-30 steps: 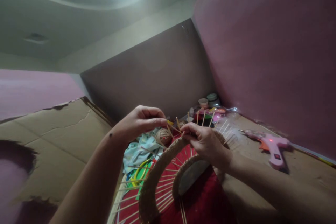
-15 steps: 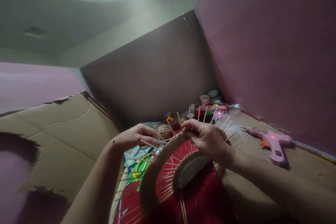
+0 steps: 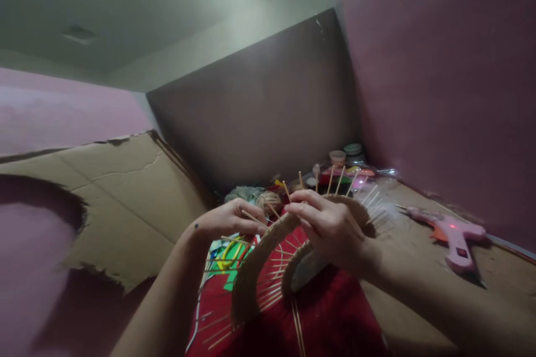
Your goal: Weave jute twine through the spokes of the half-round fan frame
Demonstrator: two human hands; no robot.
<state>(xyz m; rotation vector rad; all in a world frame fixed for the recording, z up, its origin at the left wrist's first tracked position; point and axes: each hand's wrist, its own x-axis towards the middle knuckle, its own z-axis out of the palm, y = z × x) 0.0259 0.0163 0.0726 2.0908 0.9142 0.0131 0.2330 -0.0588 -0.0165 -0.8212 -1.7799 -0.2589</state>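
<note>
An arched frame of thin wooden sticks (image 3: 330, 179) carries a wide brown woven outer band (image 3: 246, 285) and a narrower inner one (image 3: 288, 278). The sticks fan outward past the outer rim. My right hand (image 3: 335, 231) grips the top of the outer band, its fingertips beside an upright stick. On the left part of the rim, my left hand (image 3: 234, 217) has its fingers closed among the sticks. What those fingers pinch is hidden. Red cloth (image 3: 343, 318) lies beneath the frame.
A pink glue gun (image 3: 458, 234) with a glowing red light lies on the brown work surface (image 3: 412, 279) to the right. Torn cardboard (image 3: 121, 201) stands at left. A ball of twine (image 3: 269, 201), small tubs (image 3: 353, 149) and yellow-handled scissors (image 3: 229, 254) sit behind and beside the frame.
My view has shifted, so most things appear further right. My right hand has turned slightly, its fingers lying more across the band; my left hand stays at the rim.
</note>
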